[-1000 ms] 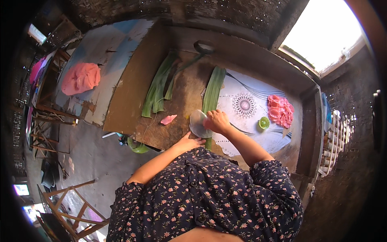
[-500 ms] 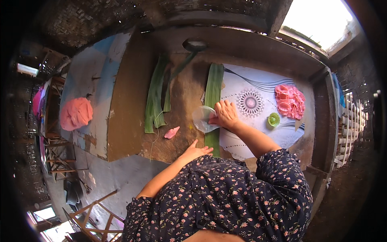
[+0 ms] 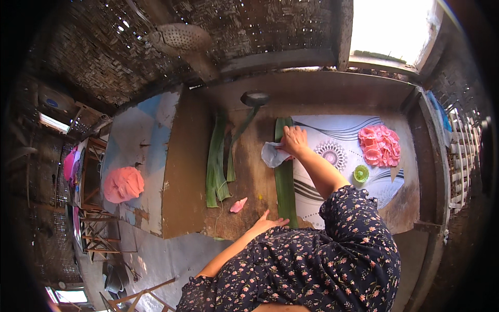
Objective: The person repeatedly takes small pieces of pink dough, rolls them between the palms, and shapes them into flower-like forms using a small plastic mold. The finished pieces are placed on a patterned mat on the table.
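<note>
- Rn your L hand (image 3: 266, 222) is at the near edge of the brown table (image 3: 254, 174), fingers spread wide w/ nothing in them; tips are right by the near end of the middle leaf strip (image 3: 286, 187), can't tell if touching.
- Your R hand (image 3: 294, 139) is pinched narrow on a clear plastic bag (image 3: 271, 155); bag sticks out to the L of your fingertips, partly over the far half of that strip, w/ a bit of pink by the grip (too small to ID).
- Counts, L to R: 1 pink bundle (image 3: 123, 184) on the worn blue/white board (image 3: 150, 179).
- Next, 1 wide green leaf piece (image 3: 215, 166) + what looks like 1 narrow one beside it; overlap makes the exact no. hard to tell.
- 1 loose pink piece (image 3: 238, 205) near their lower ends.
- 1 bag & 1 middle strip, both at your R hand.
- 1 patterned sheet (image 3: 312, 205) R of the strip; on it 1 small green cup (image 3: 361, 173) & 1 heap of pink pieces (image 3: 379, 146), too overlapped to count.
- Vs ½ sec ago: L hand stays by the near edge; R hand + bag moved up along the strip toward its far end. Bag looks narrower & more crumpled; was rounder. Loose piece, cup & heap haven't shifted on the table. View's tilted, so more woven wall (image 3: 280, 31) shows.
</note>
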The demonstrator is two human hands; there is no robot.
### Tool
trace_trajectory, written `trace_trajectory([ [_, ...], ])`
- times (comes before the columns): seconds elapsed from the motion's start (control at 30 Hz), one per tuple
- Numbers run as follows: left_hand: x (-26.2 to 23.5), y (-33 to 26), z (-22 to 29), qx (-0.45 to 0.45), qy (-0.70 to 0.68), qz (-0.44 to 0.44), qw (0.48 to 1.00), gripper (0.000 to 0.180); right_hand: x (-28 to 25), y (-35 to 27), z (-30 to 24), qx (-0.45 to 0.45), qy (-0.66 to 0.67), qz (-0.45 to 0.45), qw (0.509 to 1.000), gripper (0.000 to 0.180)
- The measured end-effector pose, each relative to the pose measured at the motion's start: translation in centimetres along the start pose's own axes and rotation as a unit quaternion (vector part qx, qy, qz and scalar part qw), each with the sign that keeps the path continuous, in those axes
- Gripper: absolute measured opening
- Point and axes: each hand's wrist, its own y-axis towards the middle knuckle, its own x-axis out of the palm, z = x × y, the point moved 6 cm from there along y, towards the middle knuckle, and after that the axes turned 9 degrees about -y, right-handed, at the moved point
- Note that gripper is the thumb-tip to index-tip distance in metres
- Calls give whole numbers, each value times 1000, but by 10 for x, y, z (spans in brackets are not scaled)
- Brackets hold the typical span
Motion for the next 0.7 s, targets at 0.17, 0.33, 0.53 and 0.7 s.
trace_trajectory([
  [0.17, -1, 1, 5, -6, 94, -1, 996, 48, 8, -46, -16, -18, 109, -170, 979, 49],
  [0.33, 11, 6, -1, 29, 393, 18, 919, 51, 11, -119, -25, -174, 15, -161, 971, 52],
  [0.53, 16, 4, -2, -3, 230, -31, 973, 53, -3, -86, -24, -253, -27, 67, 965, 53],
  [0.7, 9, 2, 6, -26, 188, -66, 980, 54, 3, -19, -10, -218, -62, 60, 972, 53],
])
